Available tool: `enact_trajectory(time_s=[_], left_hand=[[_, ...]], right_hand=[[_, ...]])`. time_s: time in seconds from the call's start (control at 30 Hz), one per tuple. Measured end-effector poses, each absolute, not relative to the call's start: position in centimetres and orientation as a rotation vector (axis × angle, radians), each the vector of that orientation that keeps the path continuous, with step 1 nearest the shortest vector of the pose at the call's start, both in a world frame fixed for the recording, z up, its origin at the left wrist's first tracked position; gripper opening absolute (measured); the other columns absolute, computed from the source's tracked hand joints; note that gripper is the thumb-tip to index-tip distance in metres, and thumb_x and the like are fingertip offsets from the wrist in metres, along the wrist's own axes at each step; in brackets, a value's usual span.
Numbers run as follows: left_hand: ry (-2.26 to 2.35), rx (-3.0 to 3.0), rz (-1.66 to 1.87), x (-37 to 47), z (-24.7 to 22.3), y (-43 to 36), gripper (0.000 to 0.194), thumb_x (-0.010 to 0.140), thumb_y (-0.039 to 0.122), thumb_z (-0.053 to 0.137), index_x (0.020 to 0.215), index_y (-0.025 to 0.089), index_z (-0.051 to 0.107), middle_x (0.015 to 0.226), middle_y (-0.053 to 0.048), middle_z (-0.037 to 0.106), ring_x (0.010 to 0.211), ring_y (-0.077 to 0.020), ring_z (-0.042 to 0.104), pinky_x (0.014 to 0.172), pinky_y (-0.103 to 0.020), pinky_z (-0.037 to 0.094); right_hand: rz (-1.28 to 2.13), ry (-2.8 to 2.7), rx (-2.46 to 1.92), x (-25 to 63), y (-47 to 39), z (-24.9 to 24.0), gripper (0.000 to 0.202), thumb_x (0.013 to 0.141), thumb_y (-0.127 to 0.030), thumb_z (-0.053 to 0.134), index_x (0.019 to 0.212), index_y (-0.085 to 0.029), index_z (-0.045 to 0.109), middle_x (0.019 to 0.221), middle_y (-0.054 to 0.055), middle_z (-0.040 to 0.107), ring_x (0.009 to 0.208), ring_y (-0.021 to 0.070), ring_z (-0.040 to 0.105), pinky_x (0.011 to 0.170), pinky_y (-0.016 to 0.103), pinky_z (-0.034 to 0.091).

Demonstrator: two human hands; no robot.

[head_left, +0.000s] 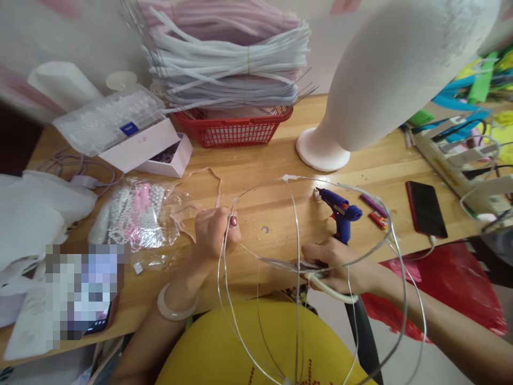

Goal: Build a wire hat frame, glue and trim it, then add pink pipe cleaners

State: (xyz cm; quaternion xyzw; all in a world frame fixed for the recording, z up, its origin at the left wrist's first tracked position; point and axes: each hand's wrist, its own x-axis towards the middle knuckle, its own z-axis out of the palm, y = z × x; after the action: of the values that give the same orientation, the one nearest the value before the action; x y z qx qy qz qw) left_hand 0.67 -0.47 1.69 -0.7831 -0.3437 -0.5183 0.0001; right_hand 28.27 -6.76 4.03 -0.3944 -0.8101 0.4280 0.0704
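A round wire frame (297, 224) of thin silvery hoops and ribs spans the space over my lap and the table's near edge. My left hand (216, 230) is closed on its left side, thumb pressed on the wire. My right hand (331, 262) has its fingers curled round the frame's near rim, right of centre. A pale curved band (334, 291) lies just under that hand. White material covers the join (286, 177) at the frame's far side. Beyond my right hand, a blue glue gun (340, 211) rests on the table.
A red basket (240, 132) holds bundled fuzzy stems at the back. Right of it stands a white mannequin form (372, 80). Bagged beads (136, 214) and a blurred phone lie left; a black phone (426, 208) and power strip (449, 160) lie right.
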Motion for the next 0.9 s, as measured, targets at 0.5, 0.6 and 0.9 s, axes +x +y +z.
enact_trajectory(time_s=[0.5, 0.6, 0.9], left_hand=[[-1.077, -2.543, -1.677, 1.1, 1.4, -0.9, 0.031, 0.094, 0.014, 0.038, 0.065, 0.024, 0.038, 0.045, 0.007, 0.042, 0.036, -0.0100, 0.036, 0.041, -0.024, 0.034], [-1.097, -2.581, -1.675, 1.0, 1.2, -1.2, 0.030, 0.096, 0.016, 0.037, 0.067, 0.025, 0.037, 0.046, 0.008, 0.041, 0.035, -0.0095, 0.037, 0.040, -0.024, 0.034], [-1.036, -2.623, -1.721, 0.7, 1.3, -1.7, 0.023, 0.092, 0.011, 0.039, 0.073, 0.024, 0.042, 0.049, 0.007, 0.048, 0.038, -0.0090, 0.043, 0.041, -0.021, 0.037]], right_hand=[[1.204, -2.400, -1.253, 27.9, -7.6, 3.9, 0.027, 0.080, -0.032, 0.060, 0.068, -0.023, 0.038, 0.053, -0.006, 0.044, 0.046, 0.0082, 0.036, 0.045, 0.022, 0.023], [1.193, -2.416, -1.343, 27.7, -7.9, 4.4, 0.022, 0.075, -0.030, 0.061, 0.068, -0.022, 0.042, 0.053, -0.004, 0.049, 0.046, 0.0092, 0.039, 0.045, 0.022, 0.024], [1.193, -2.412, -1.378, 27.2, -8.4, 4.9, 0.026, 0.076, -0.031, 0.060, 0.066, -0.024, 0.037, 0.053, -0.004, 0.045, 0.046, 0.0096, 0.036, 0.047, 0.024, 0.023]])
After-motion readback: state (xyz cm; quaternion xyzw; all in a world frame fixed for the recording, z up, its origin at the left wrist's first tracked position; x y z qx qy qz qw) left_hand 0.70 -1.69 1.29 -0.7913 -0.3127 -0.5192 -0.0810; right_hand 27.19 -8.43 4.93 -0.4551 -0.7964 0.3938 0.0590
